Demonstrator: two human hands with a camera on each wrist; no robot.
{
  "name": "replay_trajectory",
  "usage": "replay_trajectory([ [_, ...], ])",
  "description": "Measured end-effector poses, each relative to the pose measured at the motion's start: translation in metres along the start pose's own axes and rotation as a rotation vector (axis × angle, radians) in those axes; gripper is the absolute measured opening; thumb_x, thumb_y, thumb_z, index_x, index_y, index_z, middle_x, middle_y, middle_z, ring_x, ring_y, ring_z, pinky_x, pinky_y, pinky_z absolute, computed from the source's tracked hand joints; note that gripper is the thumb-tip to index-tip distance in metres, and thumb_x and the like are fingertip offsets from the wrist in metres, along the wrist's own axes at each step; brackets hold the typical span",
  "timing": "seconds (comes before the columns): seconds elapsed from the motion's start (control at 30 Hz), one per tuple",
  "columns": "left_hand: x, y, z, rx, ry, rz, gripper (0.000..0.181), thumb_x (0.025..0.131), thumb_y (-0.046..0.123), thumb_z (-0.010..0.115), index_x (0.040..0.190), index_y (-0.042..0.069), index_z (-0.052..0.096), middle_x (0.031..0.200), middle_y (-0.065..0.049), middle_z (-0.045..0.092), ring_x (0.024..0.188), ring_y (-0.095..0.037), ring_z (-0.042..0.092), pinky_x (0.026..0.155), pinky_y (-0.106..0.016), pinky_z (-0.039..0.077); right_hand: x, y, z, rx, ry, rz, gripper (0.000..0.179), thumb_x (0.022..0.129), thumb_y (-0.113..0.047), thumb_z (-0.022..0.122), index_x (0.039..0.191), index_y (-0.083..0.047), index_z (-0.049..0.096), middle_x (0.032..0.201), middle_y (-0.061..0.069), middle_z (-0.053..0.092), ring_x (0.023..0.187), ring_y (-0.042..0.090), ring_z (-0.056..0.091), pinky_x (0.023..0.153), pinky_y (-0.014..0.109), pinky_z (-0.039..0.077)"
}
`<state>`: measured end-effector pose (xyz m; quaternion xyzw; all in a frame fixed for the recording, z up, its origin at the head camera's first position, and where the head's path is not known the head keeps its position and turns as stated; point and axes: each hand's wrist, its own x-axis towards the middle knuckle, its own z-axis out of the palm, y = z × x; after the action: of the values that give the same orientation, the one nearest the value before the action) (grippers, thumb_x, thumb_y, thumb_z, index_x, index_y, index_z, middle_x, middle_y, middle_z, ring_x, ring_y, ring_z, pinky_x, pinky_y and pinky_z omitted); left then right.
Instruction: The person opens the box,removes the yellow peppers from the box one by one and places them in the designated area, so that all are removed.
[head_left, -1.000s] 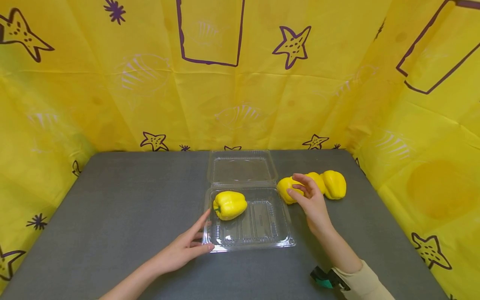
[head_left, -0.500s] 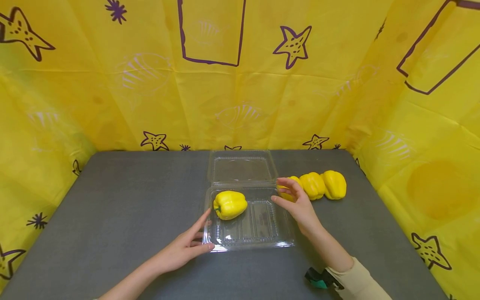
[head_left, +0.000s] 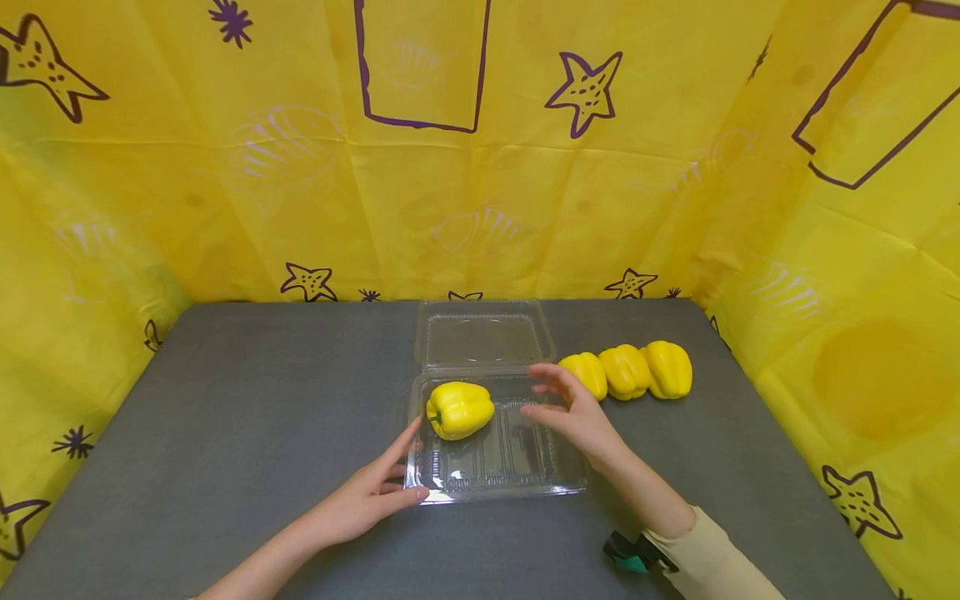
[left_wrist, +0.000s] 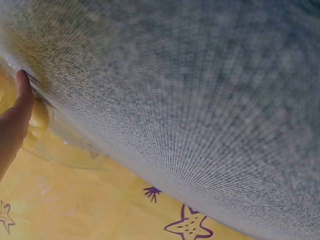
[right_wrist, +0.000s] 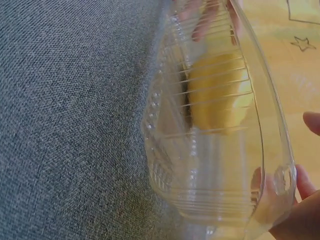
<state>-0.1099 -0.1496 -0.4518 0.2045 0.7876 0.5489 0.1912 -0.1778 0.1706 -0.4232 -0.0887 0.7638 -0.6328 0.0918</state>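
A clear plastic clamshell container [head_left: 517,492] lies unfolded on the dark grey table, its lid [head_left: 483,337] laid back behind the base. One yellow bell pepper [head_left: 459,411] rests on its side in the base's left part, stem to the left. My left hand [head_left: 367,500] touches the base's left edge with extended fingers, the thumb at the front left corner. Above the base's right side my right hand [head_left: 581,417] hovers, fingers loosely bent and holding nothing. In the right wrist view the pepper [right_wrist: 220,95] shows through the clear wall.
Right of the container several yellow bell peppers stand in a row: a near one [head_left: 585,375] partly behind my right hand, a middle one [head_left: 625,372] and an outer one [head_left: 669,370]. A yellow patterned cloth [head_left: 480,183] hangs around the table's back and sides.
My right hand has moved left from in front of the nearest pepper in the row to above the container's right side. The left hand, container and peppers stay in place.
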Motion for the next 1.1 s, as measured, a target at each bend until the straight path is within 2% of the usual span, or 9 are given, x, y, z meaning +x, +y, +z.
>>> replay_trajectory([
  [0.2,0.000,0.000,0.000,-0.013,-0.004,0.000,0.087,0.095,0.025,0.065,0.158,0.022,0.006,0.151,-0.033,0.027,0.120,-0.037,0.054,0.092,-0.028,0.049,0.003,0.002,0.006,0.002,-0.070,-0.013,0.058,0.085,-0.006,0.075,0.136,-0.007,0.049,0.142,0.020,0.045,0.125,0.042,0.042,0.097,0.041,0.047],
  [0.33,0.000,-0.001,0.001,-0.011,-0.002,0.001,0.087,0.095,0.026,0.065,0.158,0.022,0.006,0.151,-0.033,0.027,0.120,-0.038,0.054,0.093,-0.032,0.049,0.007,0.002,0.011,-0.031,-0.100,-0.006,0.058,0.084,-0.009,0.077,0.136,-0.007,0.049,0.141,0.018,0.045,0.124,0.039,0.044,0.101,0.048,0.043],
  [0.47,0.001,-0.002,0.001,-0.006,0.000,0.000,0.087,0.095,0.026,0.065,0.158,0.023,0.006,0.150,-0.032,0.028,0.120,-0.038,0.054,0.093,-0.030,0.049,0.010,0.002,0.016,-0.064,-0.125,-0.001,0.059,0.084,-0.009,0.077,0.136,-0.006,0.049,0.141,0.014,0.046,0.124,0.037,0.045,0.102,0.053,0.041],
  [0.57,0.001,-0.002,0.001,-0.001,0.005,-0.011,0.088,0.094,0.027,0.066,0.158,0.024,0.006,0.151,-0.030,0.029,0.120,-0.037,0.054,0.093,-0.027,0.049,0.012,0.004,0.019,-0.096,-0.144,0.007,0.059,0.084,-0.010,0.077,0.136,-0.007,0.050,0.141,0.012,0.047,0.126,0.035,0.045,0.102,0.052,0.042],
  [0.73,0.001,-0.002,0.001,0.002,0.001,-0.007,0.088,0.095,0.027,0.065,0.158,0.022,0.006,0.151,-0.031,0.029,0.120,-0.038,0.054,0.094,-0.031,0.049,0.014,0.005,0.022,-0.139,-0.178,0.026,0.061,0.084,-0.014,0.078,0.136,-0.009,0.049,0.141,0.011,0.047,0.126,0.034,0.045,0.101,0.051,0.043],
  [0.93,0.002,-0.002,0.000,0.000,0.001,-0.018,0.088,0.094,0.027,0.066,0.158,0.024,0.005,0.152,-0.030,0.028,0.121,-0.037,0.054,0.094,-0.030,0.048,0.016,0.003,0.025,-0.212,-0.209,0.010,0.063,0.083,-0.018,0.079,0.137,-0.010,0.048,0.140,0.012,0.046,0.125,0.032,0.046,0.099,0.049,0.045],
  [1.1,0.001,-0.002,0.000,0.002,0.000,-0.013,0.087,0.095,0.027,0.065,0.158,0.023,0.006,0.151,-0.032,0.027,0.120,-0.038,0.054,0.094,-0.036,0.050,0.018,0.005,0.030,-0.295,-0.219,-0.010,0.066,0.082,-0.020,0.080,0.138,-0.010,0.047,0.140,0.011,0.045,0.123,0.032,0.047,0.094,0.046,0.048],
])
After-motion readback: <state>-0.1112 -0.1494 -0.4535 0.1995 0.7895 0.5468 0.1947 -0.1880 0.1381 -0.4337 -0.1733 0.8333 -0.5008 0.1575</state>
